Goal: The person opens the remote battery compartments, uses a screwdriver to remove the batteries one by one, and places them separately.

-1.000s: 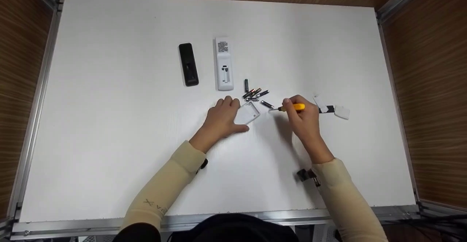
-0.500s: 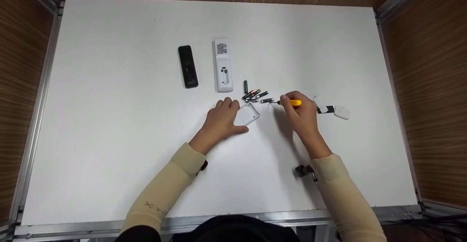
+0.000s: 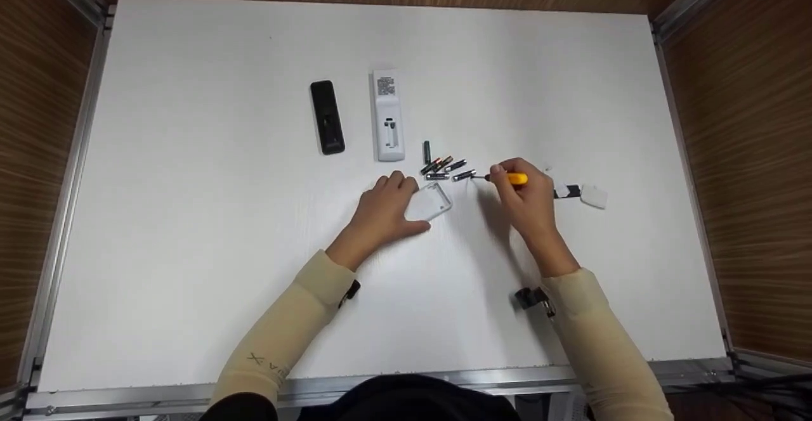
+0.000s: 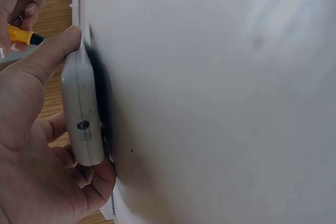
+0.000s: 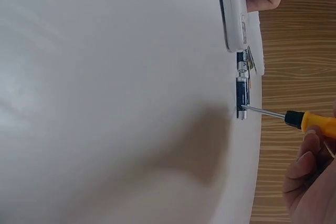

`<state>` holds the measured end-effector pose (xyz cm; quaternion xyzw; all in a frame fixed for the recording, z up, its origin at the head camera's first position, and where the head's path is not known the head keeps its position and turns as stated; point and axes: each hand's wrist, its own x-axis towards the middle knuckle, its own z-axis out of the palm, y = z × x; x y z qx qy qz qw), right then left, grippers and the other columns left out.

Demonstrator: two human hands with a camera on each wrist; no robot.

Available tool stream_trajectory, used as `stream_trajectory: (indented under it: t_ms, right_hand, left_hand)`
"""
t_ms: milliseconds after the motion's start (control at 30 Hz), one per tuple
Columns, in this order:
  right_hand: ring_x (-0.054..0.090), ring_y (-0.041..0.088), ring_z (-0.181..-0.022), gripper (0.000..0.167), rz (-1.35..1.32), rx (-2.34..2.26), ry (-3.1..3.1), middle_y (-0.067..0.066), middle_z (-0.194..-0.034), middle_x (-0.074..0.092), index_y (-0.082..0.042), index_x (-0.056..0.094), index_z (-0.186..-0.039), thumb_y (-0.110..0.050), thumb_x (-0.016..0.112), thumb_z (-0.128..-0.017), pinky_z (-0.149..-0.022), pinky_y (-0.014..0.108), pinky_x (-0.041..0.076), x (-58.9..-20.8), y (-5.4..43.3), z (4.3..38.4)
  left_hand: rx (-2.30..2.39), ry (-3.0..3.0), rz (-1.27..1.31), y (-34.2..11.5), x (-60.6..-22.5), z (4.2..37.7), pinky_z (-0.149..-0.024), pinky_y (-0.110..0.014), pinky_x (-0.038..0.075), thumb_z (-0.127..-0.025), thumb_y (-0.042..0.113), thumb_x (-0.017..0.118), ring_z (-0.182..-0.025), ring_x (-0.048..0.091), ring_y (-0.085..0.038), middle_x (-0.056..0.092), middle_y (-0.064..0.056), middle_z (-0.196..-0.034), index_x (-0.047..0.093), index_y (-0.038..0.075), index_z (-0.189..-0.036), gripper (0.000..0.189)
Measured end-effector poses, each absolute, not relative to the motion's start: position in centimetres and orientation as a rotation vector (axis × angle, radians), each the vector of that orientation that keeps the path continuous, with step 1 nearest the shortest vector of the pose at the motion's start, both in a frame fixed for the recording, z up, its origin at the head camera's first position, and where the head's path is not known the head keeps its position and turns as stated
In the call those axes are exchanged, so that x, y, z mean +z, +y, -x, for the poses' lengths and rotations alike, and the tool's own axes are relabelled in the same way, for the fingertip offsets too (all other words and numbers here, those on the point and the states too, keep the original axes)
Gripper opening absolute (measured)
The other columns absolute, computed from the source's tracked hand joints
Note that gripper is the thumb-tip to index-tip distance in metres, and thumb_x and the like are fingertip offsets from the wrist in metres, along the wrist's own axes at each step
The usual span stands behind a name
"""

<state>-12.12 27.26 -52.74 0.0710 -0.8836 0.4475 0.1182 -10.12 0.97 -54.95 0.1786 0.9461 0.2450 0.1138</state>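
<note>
My left hand [image 3: 386,210] grips a small white remote control [image 3: 430,202] between thumb and fingers, its hollow battery bay facing up. In the left wrist view the end of that remote [image 4: 84,124] stands on edge to the camera, a small round emitter in it. A screwdriver with a yellow handle [image 3: 517,179] is pinched in my right hand [image 3: 530,199]. Its metal shaft [image 5: 262,111] reaches a loose battery [image 3: 464,175], and the tip appears to touch that battery's side. Several more batteries [image 3: 438,175] lie in a loose cluster just beyond the remote.
A black remote [image 3: 327,116] and a longer white remote [image 3: 388,116] lie farther back, the white one with its battery bay uncovered. Right of my right hand are a white cover [image 3: 594,196] and a black piece [image 3: 573,191]. Wooden panels [image 3: 748,155] wall the white table [image 3: 190,218].
The screwdriver has moved slightly away from me to the battery's side. That battery has shifted a little away and turned, its right end now pointing farther back. My left hand stays put.
</note>
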Motion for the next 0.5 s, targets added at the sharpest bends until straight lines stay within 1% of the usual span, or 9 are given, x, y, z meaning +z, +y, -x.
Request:
stream_trajectory:
  t_ms: [167, 267, 400, 500]
  right_hand:
    - [0.054, 0.015, -0.066, 0.029, -0.157, 1.303, -2.600, 0.000, -0.084, 0.072, -0.006, 0.071, -0.094, -0.034, 0.063, -0.098, -0.057, 0.020, 0.042, -52.4, 27.6, 11.8]
    - [0.053, 0.015, -0.065, 0.031, -0.124, 1.310, -2.589, -0.001, -0.084, 0.072, -0.007, 0.071, -0.094, -0.036, 0.063, -0.098, -0.057, 0.021, 0.041, -52.1, 28.1, 11.5]
    - [0.050, 0.015, -0.065, 0.028, -0.077, 1.323, -2.564, 0.002, -0.084, 0.072, -0.006, 0.072, -0.094, -0.033, 0.064, -0.098, -0.057, 0.020, 0.040, -51.9, 28.9, 11.1]
    - [0.049, 0.016, -0.066, 0.024, -0.031, 1.324, -2.547, 0.006, -0.086, 0.072, -0.003, 0.072, -0.095, -0.026, 0.064, -0.098, -0.057, 0.018, 0.039, -51.5, 29.2, 10.8]
  left_hand:
    - [0.812, 2.695, -0.534, 0.4, -53.4, 10.5, -0.082, -0.045, 0.050, -0.079, 0.051, 0.077, -0.103, 0.054, -0.023, 0.055, -0.002, -0.115, 0.060, 0.014, -0.124, 0.062]
    - [0.848, 2.679, -0.569, 0.0, -51.7, 11.3, -0.084, -0.045, 0.050, -0.079, 0.052, 0.078, -0.105, 0.055, -0.022, 0.056, -0.002, -0.116, 0.060, 0.014, -0.127, 0.064]
    - [0.841, 2.706, -0.629, -0.4, -49.4, 13.3, -0.082, -0.043, 0.051, -0.079, 0.052, 0.079, -0.102, 0.054, -0.021, 0.057, -0.003, -0.116, 0.059, 0.014, -0.127, 0.064]
    - [0.766, 2.763, -0.715, -0.4, -48.1, 15.3, -0.082, -0.044, 0.052, -0.080, 0.051, 0.077, -0.103, 0.054, -0.023, 0.059, -0.005, -0.117, 0.058, 0.014, -0.129, 0.064]
